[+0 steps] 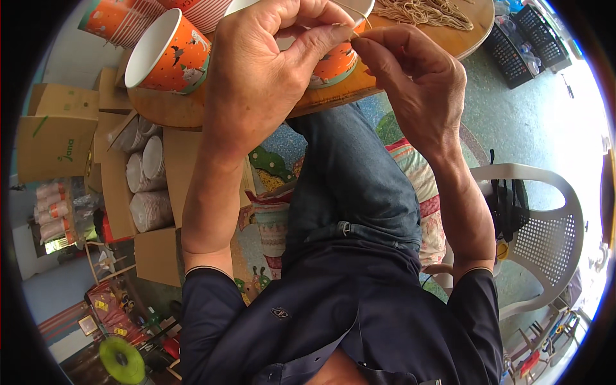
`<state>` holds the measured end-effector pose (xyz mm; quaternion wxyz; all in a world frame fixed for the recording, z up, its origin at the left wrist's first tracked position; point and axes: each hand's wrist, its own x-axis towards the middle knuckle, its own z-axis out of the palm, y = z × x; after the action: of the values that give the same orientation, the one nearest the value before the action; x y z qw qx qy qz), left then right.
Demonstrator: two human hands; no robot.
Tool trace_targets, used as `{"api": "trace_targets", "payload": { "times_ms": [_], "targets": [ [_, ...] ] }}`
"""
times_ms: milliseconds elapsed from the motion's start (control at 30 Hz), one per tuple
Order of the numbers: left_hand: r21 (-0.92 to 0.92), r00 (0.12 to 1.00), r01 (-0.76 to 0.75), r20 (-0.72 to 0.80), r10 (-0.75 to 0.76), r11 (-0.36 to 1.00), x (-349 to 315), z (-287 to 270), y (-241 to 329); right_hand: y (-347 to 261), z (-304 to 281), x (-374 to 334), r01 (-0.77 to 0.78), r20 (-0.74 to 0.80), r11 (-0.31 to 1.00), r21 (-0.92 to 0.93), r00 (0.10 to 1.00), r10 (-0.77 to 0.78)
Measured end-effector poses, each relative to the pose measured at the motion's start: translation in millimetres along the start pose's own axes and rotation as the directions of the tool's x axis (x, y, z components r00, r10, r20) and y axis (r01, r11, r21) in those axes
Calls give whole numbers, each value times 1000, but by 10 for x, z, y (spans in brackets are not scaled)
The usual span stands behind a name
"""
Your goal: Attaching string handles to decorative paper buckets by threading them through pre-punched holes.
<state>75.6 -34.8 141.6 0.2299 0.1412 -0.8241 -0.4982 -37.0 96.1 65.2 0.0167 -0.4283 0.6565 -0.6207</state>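
Both my hands are raised over the edge of a round wooden table (160, 106), with their fingertips nearly meeting. My left hand (263, 70) pinches a thin tan cord (355, 34) between thumb and forefinger. On the same cord, my right hand (420, 83) closes its thumb and fingertips. Directly behind the fingers stands an orange paper bucket (335, 67) with a white rim, partly hidden by my hands. Another orange bucket (186, 54), printed with dark and white figures, is tilted beside my left hand. Beyond my right hand lies a bundle of tan cords (430, 11).
Nested orange buckets (122, 22) stand at the table's far left. Below them, an open cardboard box (119, 186) holds stacks of white containers (151, 208). A white plastic chair (571, 224) is at my right. Black crates (526, 48) sit on the floor at far right.
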Motion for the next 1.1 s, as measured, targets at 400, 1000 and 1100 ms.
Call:
{"api": "trace_targets", "payload": {
  "times_ms": [400, 1000, 1100],
  "targets": [
    [45, 995, 97, -38, -95, 994, 1, 3, 30, -21, 25, -24, -22, 45, 991, 130, 999, 16],
    [263, 978, -120, 194, 69, 957, 90, -205, -123, -8, -46, 73, 17, -7, 995, 99, 1000, -17],
    [37, 965, -100, 247, 88, 994, 121, -335, -223, -11, -37, 99, 72, 45, 996, 58, 996, -75]
  ]
}}
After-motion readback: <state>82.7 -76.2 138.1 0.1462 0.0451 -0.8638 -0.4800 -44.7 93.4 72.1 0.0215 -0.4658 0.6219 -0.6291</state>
